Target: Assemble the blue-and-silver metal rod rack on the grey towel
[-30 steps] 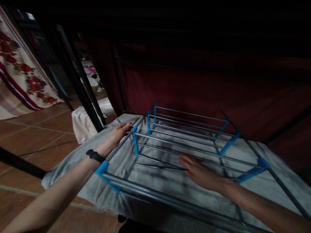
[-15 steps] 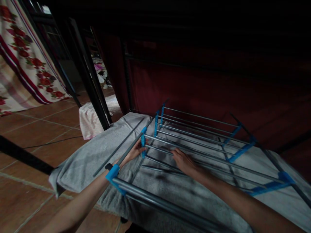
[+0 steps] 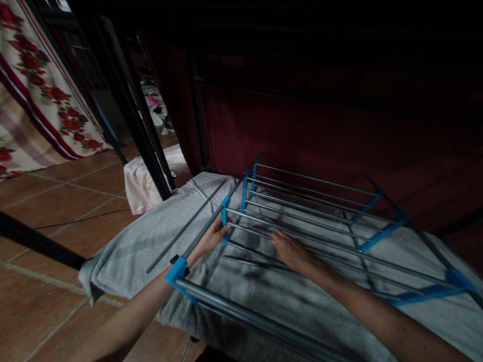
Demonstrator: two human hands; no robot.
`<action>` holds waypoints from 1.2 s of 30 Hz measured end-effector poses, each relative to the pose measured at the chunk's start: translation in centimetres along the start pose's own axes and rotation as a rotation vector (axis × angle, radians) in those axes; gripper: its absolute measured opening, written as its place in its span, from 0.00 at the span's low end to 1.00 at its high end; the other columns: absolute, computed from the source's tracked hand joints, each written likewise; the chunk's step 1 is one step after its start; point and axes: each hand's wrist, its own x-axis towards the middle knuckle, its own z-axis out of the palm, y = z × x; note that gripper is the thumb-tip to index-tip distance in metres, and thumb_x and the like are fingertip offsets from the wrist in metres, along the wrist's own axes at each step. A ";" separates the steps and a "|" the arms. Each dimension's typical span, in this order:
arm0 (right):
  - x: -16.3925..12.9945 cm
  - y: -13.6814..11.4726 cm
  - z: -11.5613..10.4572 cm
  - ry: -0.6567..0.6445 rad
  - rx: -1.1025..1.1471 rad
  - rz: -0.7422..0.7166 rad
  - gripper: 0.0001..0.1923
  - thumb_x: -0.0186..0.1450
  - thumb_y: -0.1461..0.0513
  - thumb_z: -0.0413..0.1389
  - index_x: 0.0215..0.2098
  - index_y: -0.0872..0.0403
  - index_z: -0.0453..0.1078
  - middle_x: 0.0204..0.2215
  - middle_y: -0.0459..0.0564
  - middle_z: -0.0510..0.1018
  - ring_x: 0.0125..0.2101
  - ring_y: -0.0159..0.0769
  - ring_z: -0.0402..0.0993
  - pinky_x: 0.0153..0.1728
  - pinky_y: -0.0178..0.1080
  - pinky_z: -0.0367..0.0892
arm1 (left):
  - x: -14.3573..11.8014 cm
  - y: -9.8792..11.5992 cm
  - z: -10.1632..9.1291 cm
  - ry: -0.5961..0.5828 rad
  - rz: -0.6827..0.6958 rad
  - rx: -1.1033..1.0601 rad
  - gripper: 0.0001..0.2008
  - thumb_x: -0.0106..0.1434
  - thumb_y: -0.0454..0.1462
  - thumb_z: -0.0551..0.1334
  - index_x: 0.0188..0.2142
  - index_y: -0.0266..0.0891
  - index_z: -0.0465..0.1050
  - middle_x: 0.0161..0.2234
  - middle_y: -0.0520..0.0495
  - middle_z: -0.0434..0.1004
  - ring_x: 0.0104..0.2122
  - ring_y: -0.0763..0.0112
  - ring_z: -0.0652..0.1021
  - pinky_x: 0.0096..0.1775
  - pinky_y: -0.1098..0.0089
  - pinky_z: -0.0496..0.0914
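A metal drying rack with grey rods and blue plastic joints stands in front of me. A grey towel lies spread under its rods and hangs over the left side. My left hand reaches under the left side rail and touches the towel beside a blue joint. My right hand lies flat, palm down, on the towel between the lower rods. Whether the left fingers pinch the cloth is hidden by the rail.
The floor is terracotta tile. A pink-white cloth bundle sits by a black slanted post. A floral sheet hangs at the far left. A dark red curtain backs the rack.
My left hand moved from the towel's outer left edge to under the rail beside the blue joint. My right hand slid further in. The view shifted slightly right.
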 end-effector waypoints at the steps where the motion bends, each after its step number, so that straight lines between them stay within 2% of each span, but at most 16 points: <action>1: 0.1 0.1 0.1 0.001 -0.005 -0.001 0.14 0.75 0.64 0.44 0.49 0.53 0.71 0.48 0.55 0.77 0.46 0.41 0.76 0.44 0.40 0.69 | 0.0 0.1 0.0 0.002 -0.004 -0.003 0.14 0.61 0.48 0.63 0.42 0.44 0.72 0.41 0.41 0.76 0.43 0.52 0.74 0.50 0.52 0.71; 7: 0.3 1.0 0.4 0.036 0.043 -0.078 0.14 0.75 0.64 0.45 0.51 0.53 0.71 0.49 0.56 0.77 0.47 0.41 0.75 0.47 0.40 0.70 | -0.2 0.6 0.4 0.017 0.003 0.033 0.10 0.62 0.48 0.62 0.38 0.46 0.71 0.36 0.43 0.74 0.39 0.55 0.74 0.45 0.56 0.72; 11: 0.1 1.1 0.4 0.037 0.061 -0.087 0.16 0.76 0.63 0.44 0.53 0.53 0.71 0.48 0.56 0.77 0.47 0.41 0.75 0.48 0.40 0.71 | -0.1 0.5 0.4 0.010 0.018 0.083 0.10 0.64 0.46 0.60 0.39 0.44 0.70 0.35 0.44 0.74 0.38 0.57 0.73 0.44 0.58 0.71; 15: 0.2 1.0 0.3 0.025 0.083 -0.087 0.17 0.76 0.63 0.43 0.54 0.54 0.72 0.50 0.56 0.77 0.49 0.41 0.75 0.51 0.42 0.71 | 0.0 -0.3 0.2 0.015 0.047 0.173 0.13 0.65 0.46 0.59 0.41 0.40 0.71 0.37 0.44 0.76 0.39 0.58 0.75 0.47 0.58 0.71; 19: 0.4 0.9 0.2 0.024 0.103 -0.083 0.18 0.76 0.64 0.43 0.55 0.55 0.72 0.52 0.58 0.77 0.50 0.42 0.75 0.54 0.44 0.70 | 0.3 -1.6 -0.2 0.010 0.067 0.224 0.15 0.66 0.48 0.59 0.43 0.41 0.72 0.37 0.46 0.77 0.39 0.58 0.76 0.47 0.60 0.71; 22: -0.1 0.3 -0.6 0.039 0.088 -0.082 0.19 0.75 0.64 0.44 0.60 0.55 0.70 0.54 0.58 0.76 0.52 0.43 0.74 0.55 0.47 0.70 | 0.7 -2.4 -0.5 -0.010 0.057 0.208 0.16 0.66 0.50 0.60 0.42 0.41 0.73 0.38 0.45 0.77 0.39 0.58 0.77 0.45 0.60 0.72; 25: -1.9 -0.8 -1.6 0.041 0.051 -0.210 0.25 0.74 0.67 0.45 0.67 0.50 0.63 0.61 0.56 0.72 0.59 0.43 0.68 0.61 0.49 0.65 | 0.9 -2.7 -0.5 -0.021 0.033 0.114 0.19 0.63 0.50 0.63 0.45 0.40 0.73 0.40 0.45 0.78 0.42 0.56 0.77 0.46 0.59 0.74; 27: -3.6 -1.3 -1.6 -0.036 0.023 -0.344 0.26 0.74 0.67 0.44 0.68 0.46 0.62 0.63 0.51 0.70 0.62 0.41 0.65 0.65 0.49 0.61 | 0.7 -2.9 -0.5 -0.018 -0.003 0.048 0.22 0.61 0.49 0.66 0.50 0.40 0.72 0.42 0.44 0.79 0.44 0.55 0.78 0.48 0.58 0.75; 30: -6.0 -0.8 0.0 -0.156 -0.008 -0.411 0.25 0.75 0.68 0.42 0.65 0.46 0.66 0.61 0.51 0.73 0.61 0.41 0.67 0.64 0.47 0.60 | 0.0 -3.9 -0.4 -0.035 -0.047 -0.013 0.26 0.56 0.47 0.69 0.51 0.40 0.72 0.45 0.41 0.80 0.46 0.51 0.79 0.51 0.54 0.75; 33: -7.0 0.9 2.9 -0.176 -0.033 -0.304 0.24 0.72 0.71 0.43 0.60 0.52 0.70 0.58 0.56 0.75 0.56 0.43 0.71 0.61 0.48 0.64 | -0.6 -5.3 -0.3 -0.046 -0.073 -0.022 0.26 0.51 0.45 0.70 0.48 0.39 0.73 0.46 0.39 0.81 0.48 0.47 0.79 0.54 0.50 0.73; 36: -6.0 2.3 5.1 -0.216 -0.068 -0.175 0.23 0.71 0.72 0.44 0.58 0.55 0.71 0.55 0.58 0.76 0.55 0.43 0.72 0.58 0.48 0.66 | -1.1 -6.4 -0.3 -0.069 -0.094 0.024 0.22 0.52 0.45 0.67 0.45 0.38 0.73 0.45 0.38 0.81 0.48 0.47 0.79 0.56 0.48 0.72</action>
